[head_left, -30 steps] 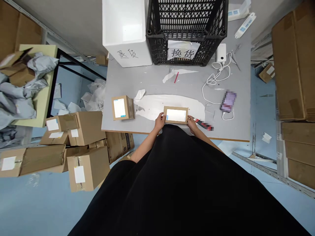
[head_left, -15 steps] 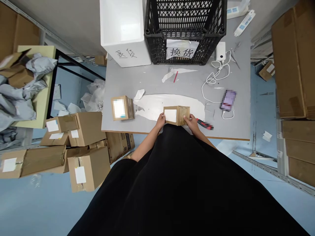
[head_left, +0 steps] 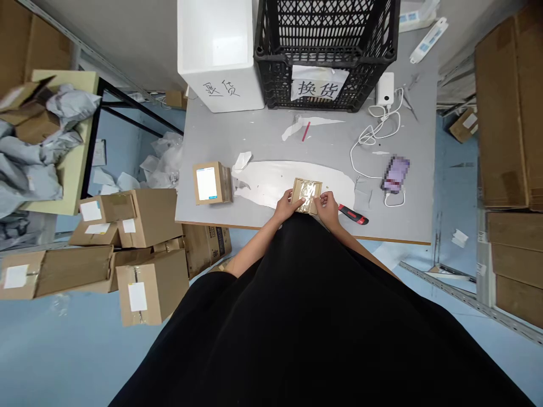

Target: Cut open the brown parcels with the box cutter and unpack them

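A small cardboard box (head_left: 306,191) with shiny clear tape across its upturned face is at the table's front edge, against the black clothing. My left hand (head_left: 287,207) grips its left side, the thumb lying over the taped face. At the box's right edge is my right hand (head_left: 327,210), its fingers curled and the thumb by the tape; what they pinch, if anything, is too small to make out. A red and black utility knife (head_left: 353,215) lies just right of that hand. Under the box spreads a white sheet (head_left: 271,183). Another labelled cardboard box (head_left: 212,183) stands at the left.
A white bin (head_left: 231,93) and a black plastic crate (head_left: 326,104) stand along the back. A phone (head_left: 395,174) with a white cable (head_left: 365,135) lies at the right. Cardboard boxes (head_left: 155,282) are stacked on the floor to the left.
The box in my hands has been turned, so its taped face now shows instead of the white label. My right hand has shifted from gripping its side to curled fingers at the edge.
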`<state>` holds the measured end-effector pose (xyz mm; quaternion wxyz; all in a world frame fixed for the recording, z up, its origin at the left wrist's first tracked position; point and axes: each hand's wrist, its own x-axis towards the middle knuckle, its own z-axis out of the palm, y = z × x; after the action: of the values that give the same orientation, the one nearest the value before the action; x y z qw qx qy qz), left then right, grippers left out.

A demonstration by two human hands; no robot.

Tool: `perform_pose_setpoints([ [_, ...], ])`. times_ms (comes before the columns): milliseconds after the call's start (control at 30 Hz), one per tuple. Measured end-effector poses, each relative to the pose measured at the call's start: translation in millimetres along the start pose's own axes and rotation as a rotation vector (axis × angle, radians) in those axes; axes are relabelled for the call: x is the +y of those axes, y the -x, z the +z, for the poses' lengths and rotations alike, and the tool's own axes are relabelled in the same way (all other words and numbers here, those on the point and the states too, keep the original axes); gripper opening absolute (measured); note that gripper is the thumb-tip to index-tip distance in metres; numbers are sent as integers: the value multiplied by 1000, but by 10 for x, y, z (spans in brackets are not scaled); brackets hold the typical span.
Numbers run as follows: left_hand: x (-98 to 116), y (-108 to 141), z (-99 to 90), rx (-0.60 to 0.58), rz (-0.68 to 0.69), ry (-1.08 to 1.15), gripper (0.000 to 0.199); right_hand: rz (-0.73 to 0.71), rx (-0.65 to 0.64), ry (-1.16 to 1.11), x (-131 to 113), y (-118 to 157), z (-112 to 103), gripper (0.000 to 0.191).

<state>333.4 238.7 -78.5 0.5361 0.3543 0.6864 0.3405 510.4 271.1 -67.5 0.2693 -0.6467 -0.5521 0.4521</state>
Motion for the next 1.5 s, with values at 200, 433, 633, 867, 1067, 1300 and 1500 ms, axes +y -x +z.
perform_pose_setpoints([
  [200, -46, -53, -172, -46, 40, 95, 64, 235, -67, -137, 317, -101, 7, 36],
  [433, -279, -51, -355, -162, -125, 349, 67, 379, -320, -328, 475, -97, -15, 49],
  [633, -489, -40, -376, -115, -213, 425, 64, 268, -183, -285, 531, -107, -63, 53],
  [867, -513, -97, -313, -1, -145, 284, 44, 102, -92, -117, 458, -100, -79, 44],
  [1067, -380, -81, -329, -22, -152, 442, 50, -52, -109, -178, 476, -74, -86, 33],
  [1300, -407, -52, -205, -38, -169, 539, 61, -163, -205, 89, 818, -29, -176, 41],
  [1500, -493, -49, -186, -52, -165, 496, 64, -200, -262, 276, 896, -17, -225, 37],
])
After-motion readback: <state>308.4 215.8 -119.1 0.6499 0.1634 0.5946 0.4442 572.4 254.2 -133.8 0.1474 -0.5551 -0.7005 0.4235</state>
